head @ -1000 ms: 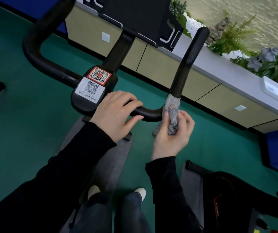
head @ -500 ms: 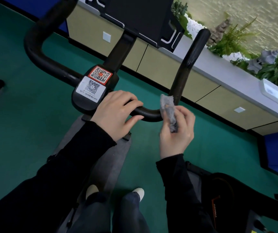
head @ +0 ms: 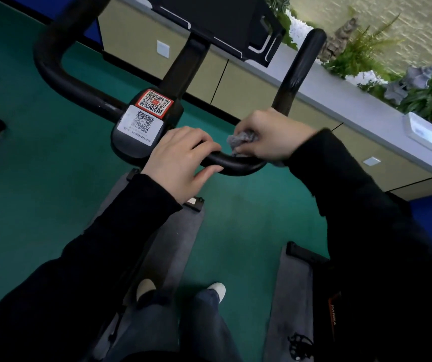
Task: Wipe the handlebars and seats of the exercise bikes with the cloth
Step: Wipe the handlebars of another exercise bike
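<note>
View from a head-worn camera looking down over an exercise bike. A black tubular handlebar [head: 235, 167] with a padded, matte surface curves across the middle of the picture, and its right horn [head: 301, 71] rises upright toward a long pale counter [head: 353, 105] set with green plants. The person's left hand [head: 181, 158] grips the handlebar just right of a black centre block [head: 131, 145] bearing two square code stickers [head: 144, 116], fingers curled over the top and thumb beneath. The right hand [head: 269, 134] is closed round a small crumpled grey cloth [head: 241, 141], pressing it onto the handlebar at the bend where the right horn begins; the two hands sit near each other with a short bare stretch of bar between them. Below are a green floor [head: 40, 165] and a grey mat [head: 178, 231]. The seat is out of view. The step in hand looks like wiping the right side of the handlebar. To do it well, the cloth would best be wrapped round the tube instead of dabbed on top, held with firm, even pressure, and drawn through the bend and up the horn in one pass, with a twist of the wrist to reach the underside. The left hand's grip should steady the bar meanwhile.
</note>
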Demonstrator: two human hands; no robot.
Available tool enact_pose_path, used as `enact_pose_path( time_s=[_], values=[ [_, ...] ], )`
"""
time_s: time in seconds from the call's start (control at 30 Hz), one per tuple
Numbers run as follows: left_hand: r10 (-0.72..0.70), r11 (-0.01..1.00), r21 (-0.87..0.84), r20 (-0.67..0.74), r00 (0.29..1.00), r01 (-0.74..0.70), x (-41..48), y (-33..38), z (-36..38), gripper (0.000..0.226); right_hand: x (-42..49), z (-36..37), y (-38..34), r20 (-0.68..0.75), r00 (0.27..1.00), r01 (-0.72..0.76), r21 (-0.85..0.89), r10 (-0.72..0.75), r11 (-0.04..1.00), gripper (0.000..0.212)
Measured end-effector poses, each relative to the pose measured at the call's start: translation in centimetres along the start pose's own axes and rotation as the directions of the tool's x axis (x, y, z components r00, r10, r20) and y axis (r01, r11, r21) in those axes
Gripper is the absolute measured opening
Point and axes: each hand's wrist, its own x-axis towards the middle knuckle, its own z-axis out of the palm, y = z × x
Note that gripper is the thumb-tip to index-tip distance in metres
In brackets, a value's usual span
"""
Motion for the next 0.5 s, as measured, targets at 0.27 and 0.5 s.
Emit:
enact_pose_path(
  time_s=[0.27,0.5],
  values=[
    [-0.002,1.0,-0.004,0.001,1.0,0.002,-0.3,-0.1,0.0,0.028,1.8,-1.2,0.4,0.25,0.968,0.018,-0.072,0.001,0.997,0.016],
    [-0.004,1.0,-0.013,0.006,1.0,0.004,-0.3,-0.1,-0.1,0.028,-1.5,2.4,2.6,-0.319,0.941,0.138,0.061,-0.112,0.989,0.015]
  ],
)
